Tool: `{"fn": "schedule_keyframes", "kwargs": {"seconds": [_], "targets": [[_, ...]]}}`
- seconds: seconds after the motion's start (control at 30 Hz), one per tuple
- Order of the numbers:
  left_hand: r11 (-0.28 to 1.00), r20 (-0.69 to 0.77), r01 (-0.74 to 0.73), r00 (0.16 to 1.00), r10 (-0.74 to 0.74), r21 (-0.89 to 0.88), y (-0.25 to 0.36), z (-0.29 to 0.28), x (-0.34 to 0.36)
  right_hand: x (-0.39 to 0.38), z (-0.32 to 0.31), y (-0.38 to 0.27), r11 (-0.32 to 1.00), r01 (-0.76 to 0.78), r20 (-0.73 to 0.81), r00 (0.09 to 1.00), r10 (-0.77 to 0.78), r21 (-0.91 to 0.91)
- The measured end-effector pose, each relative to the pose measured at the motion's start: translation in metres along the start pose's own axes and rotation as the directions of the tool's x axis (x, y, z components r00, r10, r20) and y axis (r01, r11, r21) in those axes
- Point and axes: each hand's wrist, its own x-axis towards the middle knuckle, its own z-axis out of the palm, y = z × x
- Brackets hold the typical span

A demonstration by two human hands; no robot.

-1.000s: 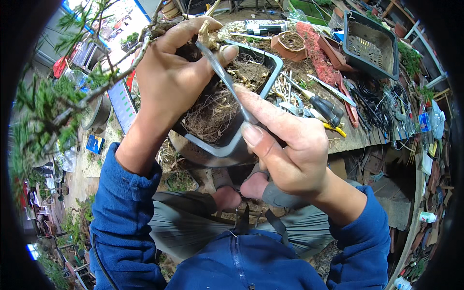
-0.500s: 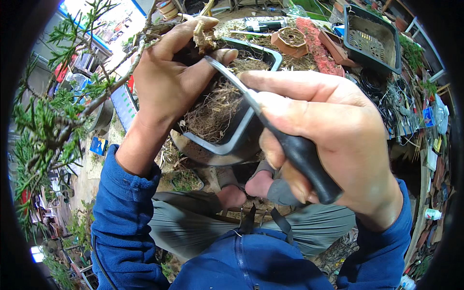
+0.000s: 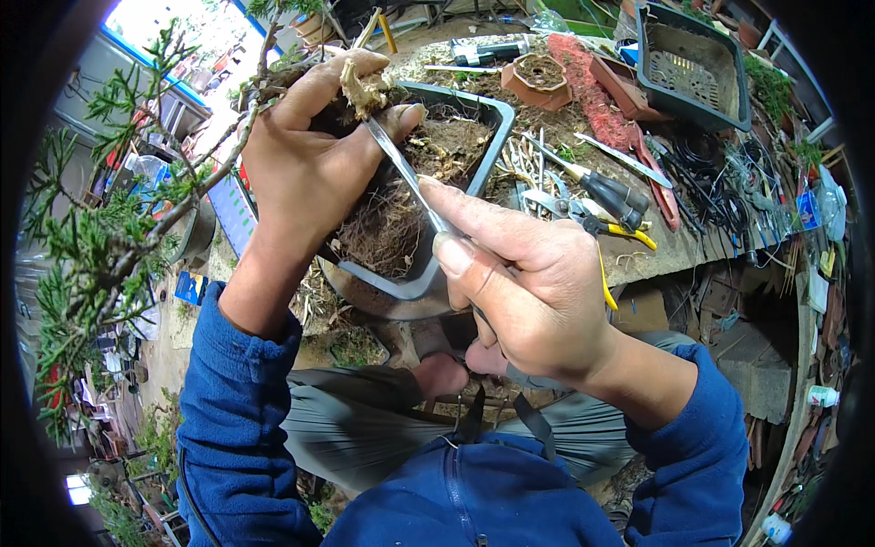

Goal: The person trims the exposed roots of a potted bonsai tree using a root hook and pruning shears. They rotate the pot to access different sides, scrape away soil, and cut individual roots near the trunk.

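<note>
My left hand (image 3: 305,159) is closed around the trunk of a small conifer, fingers and thumb on either side of a pale, splintered wood stub (image 3: 363,91). Green scale-like foliage (image 3: 82,264) on its branch spreads to the left. In my right hand (image 3: 542,296) is a carving tool with a narrow metal shaft (image 3: 394,153). Its tip touches or nearly touches the base of the stub, beside my left thumb; my fingers hide most of the handle. Below both hands, a dark rectangular pot (image 3: 503,128) contains soil and a mat of fibrous roots (image 3: 392,223).
On the bench to the right lie black-handled tools (image 3: 615,196), yellow-handled pliers (image 3: 631,235) and a red strip (image 3: 592,91). Farther back are an octagonal terracotta pot (image 3: 538,80) and a black plastic basket (image 3: 740,100). Cables (image 3: 720,191) lie near the right edge.
My right hand has dropped lower and leftward with the carving tool, whose handle is now mostly hidden. Hand tools on the bench have come into view. My left hand keeps its grip.
</note>
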Motion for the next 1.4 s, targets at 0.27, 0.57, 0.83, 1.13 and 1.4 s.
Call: {"fn": "schedule_keyframes", "kwargs": {"seconds": [0.27,0.57,0.83,1.13,1.4], "targets": [[0.933,0.24,0.208,0.961,-0.139,-0.292,0.006,-0.025,0.0,0.014,-0.022,0.026,0.867,0.383,0.055,0.921,-0.387,-0.319],[0.936,0.224,0.196,0.966,-0.132,-0.293,-0.003,-0.021,-0.004,0.014,-0.029,0.042,0.697,0.55,0.143,0.82,-0.554,-0.46],[0.885,0.421,0.141,0.905,0.067,-0.443,-0.008,-0.036,0.007,0.011,-0.033,0.043,0.708,0.593,0.218,0.803,-0.554,-0.385],[0.934,0.326,0.249,0.932,-0.159,-0.257,0.012,-0.024,-0.005,-0.002,-0.032,-0.031,0.845,-0.409,0.192,0.912,0.363,0.345],[0.993,0.175,0.044,0.984,-0.025,-0.106,0.0,-0.008,-0.001,0.027,-0.04,-0.065,0.778,-0.522,0.204,0.853,0.48,0.349]]}}
